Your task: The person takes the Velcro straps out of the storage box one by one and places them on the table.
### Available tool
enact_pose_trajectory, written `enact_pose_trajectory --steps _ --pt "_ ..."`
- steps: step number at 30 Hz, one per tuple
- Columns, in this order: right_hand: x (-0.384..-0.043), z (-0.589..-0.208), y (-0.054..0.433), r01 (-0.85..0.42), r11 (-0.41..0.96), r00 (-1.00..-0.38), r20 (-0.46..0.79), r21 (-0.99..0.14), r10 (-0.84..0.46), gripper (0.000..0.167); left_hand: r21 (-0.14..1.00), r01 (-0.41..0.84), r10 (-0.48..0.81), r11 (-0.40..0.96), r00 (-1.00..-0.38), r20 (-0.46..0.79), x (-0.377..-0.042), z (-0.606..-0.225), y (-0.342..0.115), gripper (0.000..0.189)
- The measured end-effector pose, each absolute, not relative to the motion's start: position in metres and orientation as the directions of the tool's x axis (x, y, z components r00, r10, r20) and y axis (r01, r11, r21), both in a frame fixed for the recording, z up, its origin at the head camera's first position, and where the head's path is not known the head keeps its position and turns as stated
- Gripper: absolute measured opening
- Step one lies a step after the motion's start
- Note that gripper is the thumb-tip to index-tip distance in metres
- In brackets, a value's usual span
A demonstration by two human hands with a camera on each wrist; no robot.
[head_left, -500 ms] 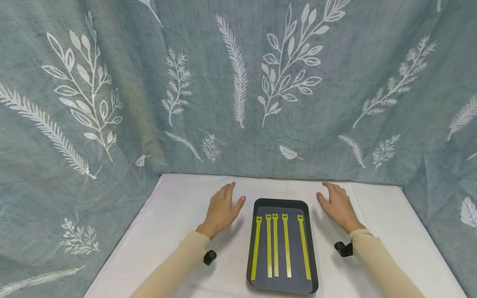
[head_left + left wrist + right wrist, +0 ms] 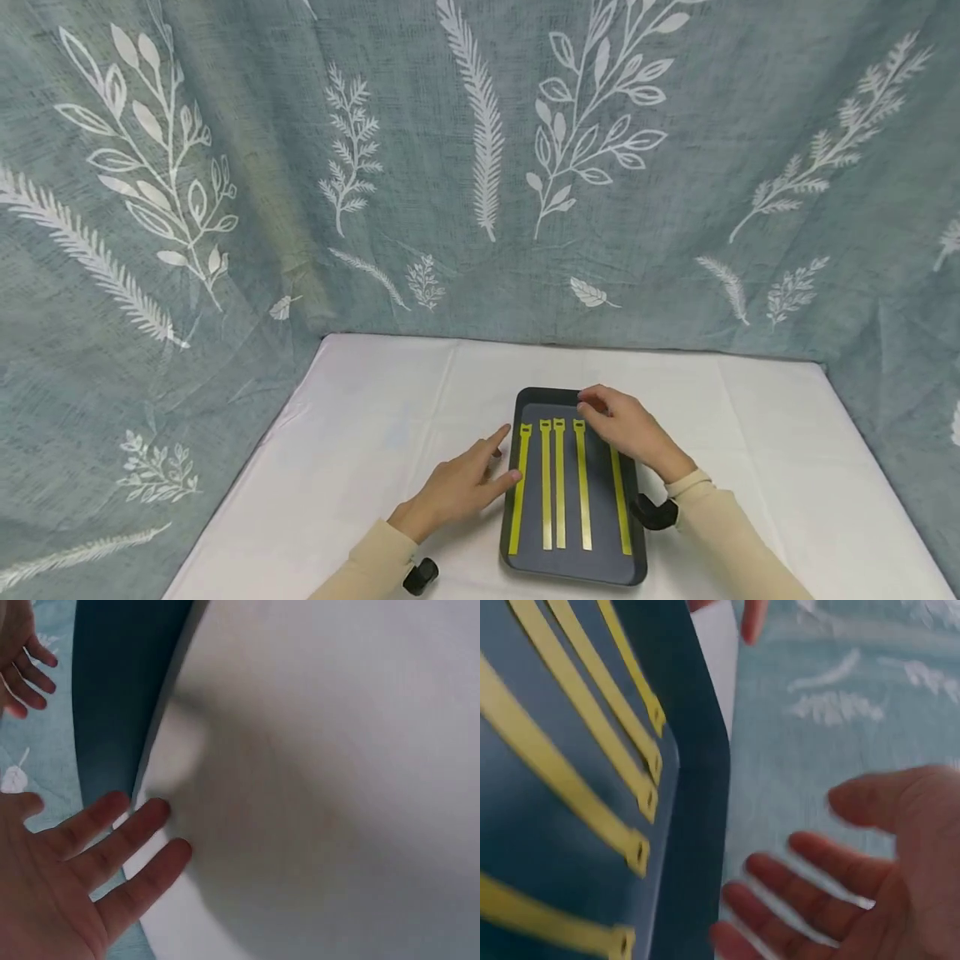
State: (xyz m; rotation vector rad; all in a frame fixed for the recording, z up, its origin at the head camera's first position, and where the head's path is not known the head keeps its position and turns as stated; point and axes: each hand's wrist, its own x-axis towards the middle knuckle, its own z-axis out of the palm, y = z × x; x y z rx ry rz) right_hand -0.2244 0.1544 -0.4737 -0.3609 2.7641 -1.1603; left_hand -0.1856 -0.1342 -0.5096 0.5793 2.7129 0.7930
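A dark grey tray (image 2: 547,395) lies lengthwise on the table. Inside it, several yellow cable straps (image 2: 583,500) with slotted heads lie side by side, heads at the far end. My left hand (image 2: 457,483) is at the tray's left side, thumb and forefinger extended over the rim near the leftmost strap. Over the far right part of the tray is my right hand (image 2: 633,429), covering the head of the rightmost strap in the head view. Its fingers (image 2: 817,900) are loosely bent and hold nothing in the right wrist view. The left fingers (image 2: 131,840) are spread, also holding nothing.
A white cloth (image 2: 390,392) covers the table under the tray. Behind and at the sides hangs a blue-green curtain (image 2: 435,167) with white leaf prints. A black wrist camera (image 2: 654,511) on the right sleeve overlaps the tray's right rim in the head view.
Both hands have moved inward to the tray from either side, the right now over its far right end and the left at its left rim. The straps lie as before.
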Motion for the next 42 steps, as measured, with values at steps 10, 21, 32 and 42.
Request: enact_pose_trajectory --steps 10,21,32,42 --pt "-0.212 -0.488 0.109 -0.06 0.567 -0.898 -0.203 -0.821 -0.389 0.037 0.423 0.436 0.546 0.794 -0.817 -0.184 -0.179 -0.502 -0.14 0.075" --pt "-0.207 -0.498 0.076 0.208 0.44 -0.84 -0.39 -0.874 -0.377 0.037 0.446 0.408 0.536 0.796 -0.818 -0.209 -0.172 -0.501 -0.146 0.082" --pt "-0.211 -0.502 0.067 0.21 0.467 -0.846 -0.399 -0.859 -0.353 0.034 0.476 0.441 0.586 0.76 -0.782 -0.211 -0.176 -0.504 -0.148 0.109" --pt "-0.216 -0.506 0.063 0.264 0.415 -0.838 -0.42 -0.871 -0.349 0.032 0.444 0.505 0.628 0.74 -0.755 -0.188 -0.175 -0.509 -0.153 0.115"
